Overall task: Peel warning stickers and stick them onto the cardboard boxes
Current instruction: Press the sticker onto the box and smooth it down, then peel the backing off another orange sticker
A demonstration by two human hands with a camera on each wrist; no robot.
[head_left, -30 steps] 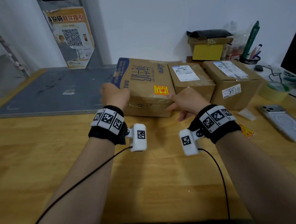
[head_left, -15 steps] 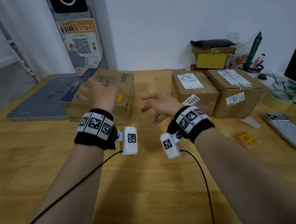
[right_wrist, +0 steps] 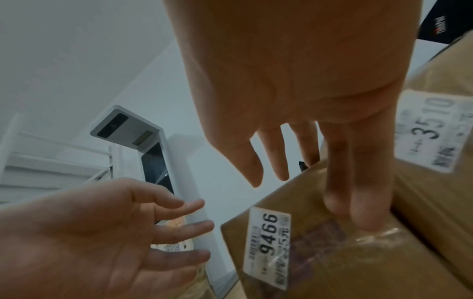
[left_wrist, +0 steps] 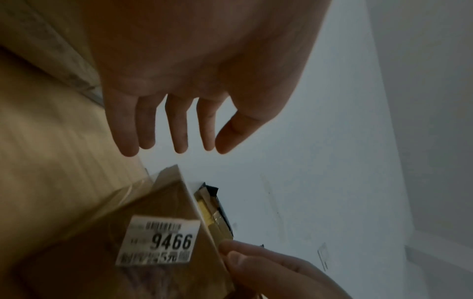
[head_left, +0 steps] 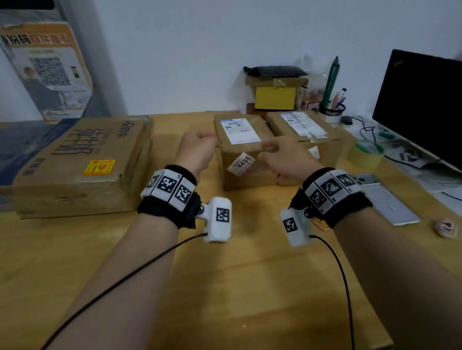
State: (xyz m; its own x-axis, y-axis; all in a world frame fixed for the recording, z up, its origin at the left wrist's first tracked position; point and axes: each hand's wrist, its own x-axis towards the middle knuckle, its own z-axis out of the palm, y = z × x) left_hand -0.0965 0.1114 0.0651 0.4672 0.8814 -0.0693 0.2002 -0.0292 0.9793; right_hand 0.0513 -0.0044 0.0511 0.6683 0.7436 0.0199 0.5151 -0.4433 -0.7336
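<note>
A large flat cardboard box (head_left: 77, 167) lies at the left and bears a yellow and red warning sticker (head_left: 99, 167). Two smaller boxes stand side by side: the middle box (head_left: 244, 171) with a "9466" label (left_wrist: 158, 242) and the right box (head_left: 305, 128) with a "3510" label (right_wrist: 435, 129). My left hand (head_left: 196, 148) hovers by the middle box's left top corner, fingers straight and empty (left_wrist: 176, 133). My right hand (head_left: 277, 156) touches that box's right front part with straight fingers (right_wrist: 358, 192). A stack of stickers (head_left: 321, 225) peeks out under my right wrist.
A phone (head_left: 386, 201) and a tape roll (head_left: 365, 154) lie at the right, near a dark monitor (head_left: 424, 105). A small yellow box (head_left: 275, 97) and a pen cup (head_left: 332, 113) stand at the back wall. Bare wooden table (head_left: 230, 282) lies in front of me.
The large stickered box was slid left and let go. Both hands have moved right to the "9466" box, and my right fingers now touch it.
</note>
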